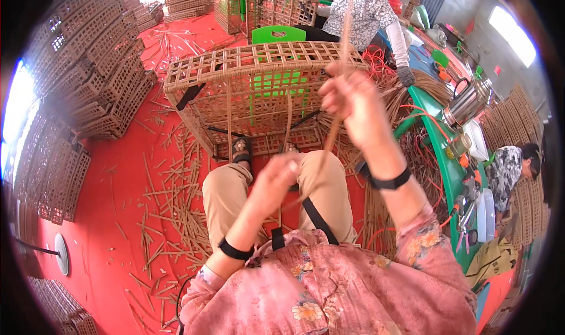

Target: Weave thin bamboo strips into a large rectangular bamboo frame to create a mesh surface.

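My right hand (353,102) is raised in front of me and blurred by motion. A long flat rattan strip (347,32) runs through its closed fingers, up past the hand and down toward my lap. Lower, over my thighs, my left hand (273,179) is near the strip's trailing end. Its fingers are smeared, so I cannot tell whether they grip anything. In front of my feet a large woven rattan basket (215,108) lies on its side, its open face toward me. Dark straps show at its corners, and loose strips hang from its rim.
Cut strips (170,211) litter the red floor (106,188). Stacked woven baskets (88,70) rise at left. A green chair (276,35) stands behind the basket. At right is a green table (432,123) with a steel kettle (468,102) and tools. Two other people sit nearby.
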Demonstrator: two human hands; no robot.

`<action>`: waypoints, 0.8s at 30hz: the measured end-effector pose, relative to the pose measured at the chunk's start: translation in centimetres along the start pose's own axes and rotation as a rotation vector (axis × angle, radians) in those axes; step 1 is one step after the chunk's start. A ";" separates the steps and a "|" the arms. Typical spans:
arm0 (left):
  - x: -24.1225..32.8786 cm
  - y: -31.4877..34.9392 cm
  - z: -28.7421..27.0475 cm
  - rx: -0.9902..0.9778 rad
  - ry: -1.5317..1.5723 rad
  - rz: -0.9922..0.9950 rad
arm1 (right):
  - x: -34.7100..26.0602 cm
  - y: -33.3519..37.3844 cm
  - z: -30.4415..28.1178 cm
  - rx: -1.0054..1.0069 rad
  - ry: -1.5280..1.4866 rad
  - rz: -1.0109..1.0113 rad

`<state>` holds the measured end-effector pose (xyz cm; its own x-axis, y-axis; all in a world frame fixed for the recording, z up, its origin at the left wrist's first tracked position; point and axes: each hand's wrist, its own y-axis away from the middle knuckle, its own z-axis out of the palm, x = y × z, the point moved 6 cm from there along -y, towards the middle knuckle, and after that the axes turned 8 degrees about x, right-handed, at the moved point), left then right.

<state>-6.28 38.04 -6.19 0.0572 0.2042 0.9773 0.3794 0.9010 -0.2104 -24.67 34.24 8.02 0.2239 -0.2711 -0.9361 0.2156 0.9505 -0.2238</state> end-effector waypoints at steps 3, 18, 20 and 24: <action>6.9 -3.4 -1.9 0.143 0.669 -0.075 | 5.1 4.6 4.3 -0.188 0.094 0.110; 7.4 -3.9 -8.2 0.235 0.217 0.036 | 14.2 1.2 5.0 -0.346 0.226 0.190; 5.0 -3.3 -6.0 0.130 0.122 -0.075 | 9.5 1.6 6.8 -0.337 -0.194 0.262; 1.4 -3.3 -0.9 -0.091 0.118 -0.213 | 7.1 1.7 5.7 -0.197 -0.106 0.275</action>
<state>-6.65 34.97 -4.14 0.0726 -0.0377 0.9966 0.4759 0.8795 -0.0014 -17.25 33.07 2.52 0.3479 -0.0057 -0.9375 -0.0516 0.9984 -0.0252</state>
